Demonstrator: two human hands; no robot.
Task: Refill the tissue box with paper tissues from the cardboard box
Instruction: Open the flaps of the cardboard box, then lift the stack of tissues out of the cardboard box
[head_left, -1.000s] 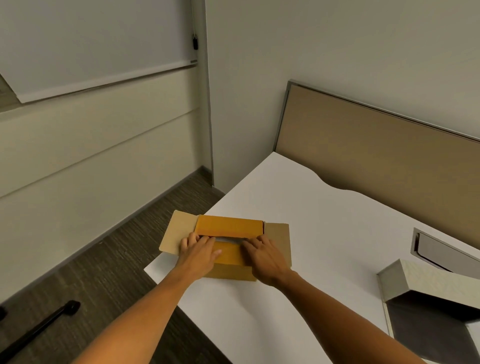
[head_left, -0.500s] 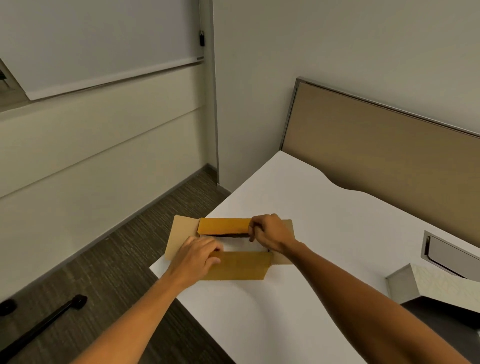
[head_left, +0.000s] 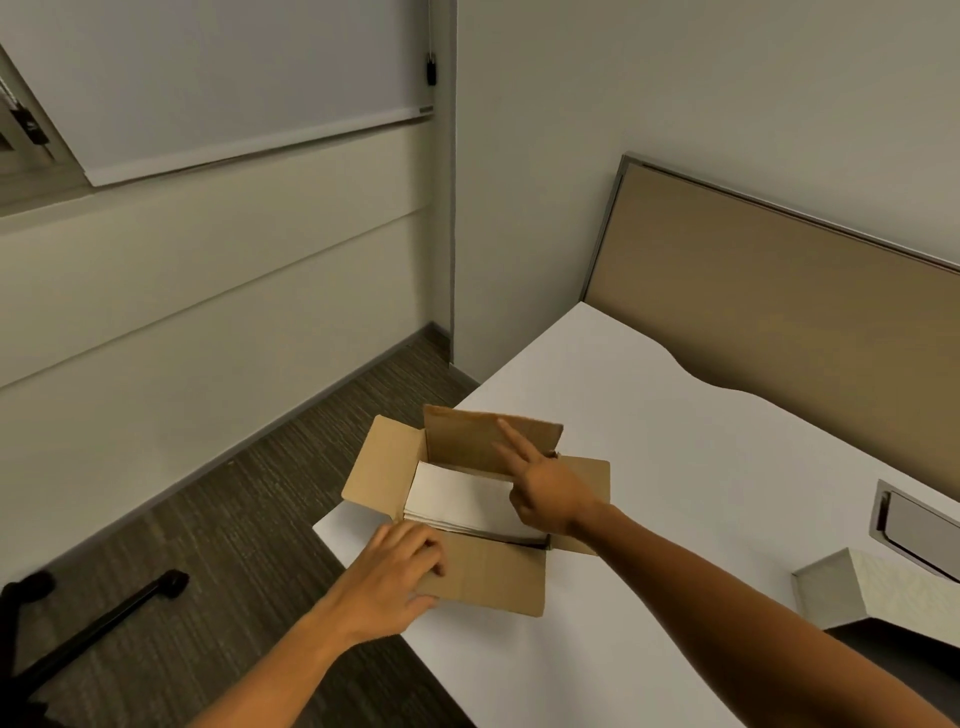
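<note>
Left hand (head_left: 395, 566) pinches near flap (head_left: 488, 577) | right hand (head_left: 545, 493), finger straight, props far flap (head_left: 467, 441) | cardboard box (head_left: 382, 467) long left-right

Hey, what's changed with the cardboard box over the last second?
Both long flaps swung open. The left hand holds the near flap folded toward the person, and the right hand pushes the far flap upright. The tissues now show. The cardboard box stayed at the table corner.
</note>
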